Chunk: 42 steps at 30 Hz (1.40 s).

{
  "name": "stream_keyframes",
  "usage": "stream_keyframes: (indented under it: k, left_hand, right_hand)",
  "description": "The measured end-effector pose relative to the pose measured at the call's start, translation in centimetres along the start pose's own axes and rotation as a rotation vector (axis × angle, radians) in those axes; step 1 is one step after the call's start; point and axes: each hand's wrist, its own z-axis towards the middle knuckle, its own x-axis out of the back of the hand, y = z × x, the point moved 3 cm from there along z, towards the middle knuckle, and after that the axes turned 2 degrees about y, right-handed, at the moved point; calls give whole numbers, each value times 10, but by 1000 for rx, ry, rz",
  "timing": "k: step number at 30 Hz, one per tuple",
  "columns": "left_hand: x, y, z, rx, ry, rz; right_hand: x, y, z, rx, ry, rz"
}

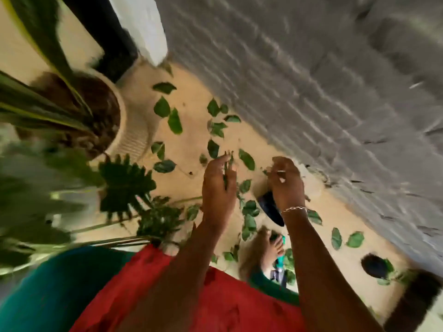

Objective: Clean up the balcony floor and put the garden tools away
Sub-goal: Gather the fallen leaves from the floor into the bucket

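Head view, blurred by motion; person leans over the balcony floor, both arms reaching down and forward. Left hand hangs with fingers loosely curled around what looks like a few green leaves or stems; the grip is soft, not a tight fist. Right hand sits beside it, fingers drawn together near a small pale sliver, and it seems to hold a dark blade-shaped object that runs back under the wrist toward the body, possibly a trowel or a shoe on the floor beneath; blur prevents telling which. A bracelet circles that wrist. Scattered leaves lie loose across the tan floor, most of them ahead of and between the hands, spreading toward the cream pot on the left and along the foot of the grey brick wall on the right. Nearest loose leaf lies just between the two hands, its long axis slanting away toward the wall; the left hand looks marginally closer. More leaves lie behind the right forearm, near a dark round object by the wall. Judgement: gathering is in its early part, since much litter remains on the floor.
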Motion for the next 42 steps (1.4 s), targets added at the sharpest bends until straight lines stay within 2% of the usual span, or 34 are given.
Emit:
stream_keyframes:
  k: [3,6,11,16,20,22,25,28,31,33,35,36,38,40,42]
  left_hand:
    - [-39,-72,29,-29,36,39]
    - [-70,-143,44,5,54,96]
    - [-108,-214,70,23,71,152]
    - [-128,-205,103,-68,63,200]
    - [-128,-199,104,14,49,264]
    - [-134,-198,106,9,66,130]
    - [-148,-187,111,39,-69,18]
    - [-162,-182,115,190,-203,-120]
    - [-170,-186,121,337,-204,-258]
    - [-172,-186,127,367,-156,-305]
    - [-171,-186,129,398,-114,-372]
    - [-172,-187,127,417,-127,-370]
    - [-171,-188,125,409,-152,-280]
    - [-171,-188,120,396,-164,-240]
    - [-177,-188,113,447,-187,-260]
  right_hand:
    - [-46,51,42,13,156,192]
    - [-89,96,77,17,241,297]
    - [-149,132,127,26,275,197]
    - [-165,137,152,-65,121,-218]
    - [-164,147,153,-151,-25,-383]
    - [-174,154,153,-129,-71,-378]
    - [-179,154,149,-115,20,-218]
    - [-175,134,142,-38,112,-21]
    - [-179,120,131,100,104,-42]
    - [-179,130,127,142,214,-11]
    - [-168,151,129,26,344,-79]
    - [-162,163,131,-84,332,-164]
    - [-155,185,133,-279,184,-310]
    - [-155,196,131,-311,81,-365]
    - [-160,202,130,-238,103,-394]
